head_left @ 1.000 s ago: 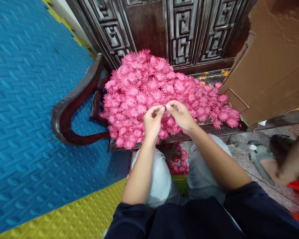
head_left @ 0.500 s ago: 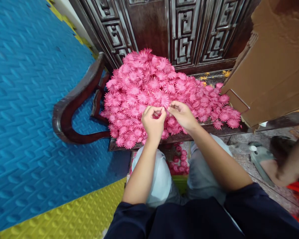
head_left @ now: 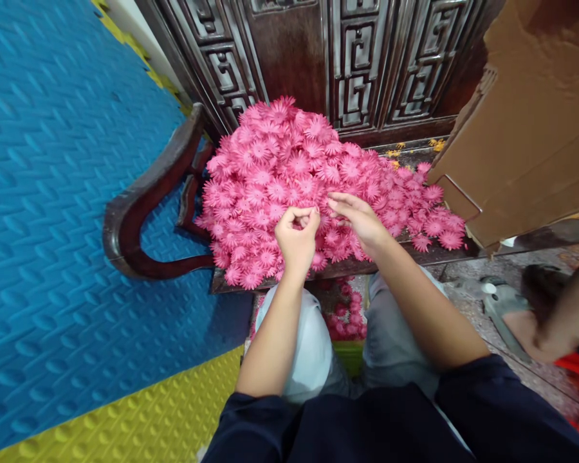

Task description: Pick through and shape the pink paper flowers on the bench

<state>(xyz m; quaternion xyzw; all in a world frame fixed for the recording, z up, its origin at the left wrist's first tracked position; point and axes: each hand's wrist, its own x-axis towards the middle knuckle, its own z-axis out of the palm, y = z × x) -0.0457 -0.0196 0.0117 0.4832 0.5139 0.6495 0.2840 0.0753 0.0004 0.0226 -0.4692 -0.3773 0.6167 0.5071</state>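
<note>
A large heap of pink artificial flowers [head_left: 270, 173] covers the dark wooden bench seat [head_left: 415, 255]. Over the front of the heap, my left hand [head_left: 296, 238] is closed, thumb and index fingertip pinched together. Whatever is in that pinch is too small to make out against the pink petals. Just to its right, my right hand [head_left: 359, 222] is open, its fingers stretched toward the left hand and slightly apart. A small gap separates the two hands, and I see nothing held in the right one.
A curved wooden armrest [head_left: 125, 225] bounds the bench on the left, beside blue foam matting [head_left: 53, 225]. The carved backrest [head_left: 289, 64] rises behind. At right stands a cardboard box [head_left: 535, 128], with another person's sandalled foot [head_left: 516, 321] below. More pink flowers [head_left: 350, 312] lie beneath the bench.
My right hand has drawn slightly right, its pinch loosened into spread fingers. The pink flower that stood out between my fingertips no longer shows distinctly. My left hand stays pinched almost in place.
</note>
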